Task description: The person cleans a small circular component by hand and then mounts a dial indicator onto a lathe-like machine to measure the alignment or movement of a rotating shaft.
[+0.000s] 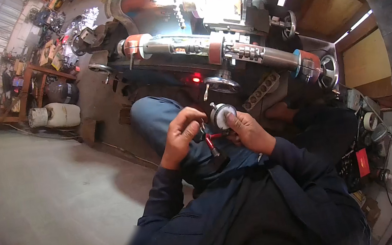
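Above my lap, my right hand (251, 134) grips a round dial indicator (221, 119) with a white face, its thumb lying across the dial. A slim red and black indicator stand (211, 144) hangs just below and left of the dial, with a dark block at its lower end. My left hand (181, 134) has its thumb and fingers pinched together at the stand's upper end. What exactly lies between those fingertips is partly hidden. Both hands are close together, in front of my blue-trousered knee.
A machine with a long metal shaft (278, 58), orange collars and handwheels (222, 85) spans the far side under a bright lamp. A power strip (261, 90) lies below it. A white gas cylinder (59, 115) is at left; cluttered tools and cables are at right.
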{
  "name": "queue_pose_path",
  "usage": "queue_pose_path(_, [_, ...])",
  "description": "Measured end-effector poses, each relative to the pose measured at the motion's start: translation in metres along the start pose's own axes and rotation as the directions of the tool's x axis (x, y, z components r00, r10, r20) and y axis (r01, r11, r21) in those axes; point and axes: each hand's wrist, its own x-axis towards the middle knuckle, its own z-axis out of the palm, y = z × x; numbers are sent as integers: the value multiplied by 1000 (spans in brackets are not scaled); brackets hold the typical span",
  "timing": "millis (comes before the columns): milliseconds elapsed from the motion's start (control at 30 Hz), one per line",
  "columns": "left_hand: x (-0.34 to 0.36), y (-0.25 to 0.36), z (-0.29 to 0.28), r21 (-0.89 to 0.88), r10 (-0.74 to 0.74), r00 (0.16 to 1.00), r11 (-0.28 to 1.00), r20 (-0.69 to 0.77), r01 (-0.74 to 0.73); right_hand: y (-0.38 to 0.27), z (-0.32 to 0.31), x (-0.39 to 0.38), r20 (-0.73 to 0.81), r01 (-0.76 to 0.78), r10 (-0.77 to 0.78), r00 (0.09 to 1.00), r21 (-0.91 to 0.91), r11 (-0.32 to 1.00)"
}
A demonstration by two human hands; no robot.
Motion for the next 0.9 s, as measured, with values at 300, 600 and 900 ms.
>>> queue_pose_path(300, [-28,-36,15,700,111,932,632,345,-334,25,1,-31,-12,-11,10,1000,-94,996])
queue_pose_path(600, [-26,-26,23,600,-303,921,794,246,100,-21,33,-52,213,285,-189,959,-725,627])
queue_pose_path(900, [-6,-2,6,348,-168,944,936,283,62,-52,29,-31,67,224,-226,972,-569,791])
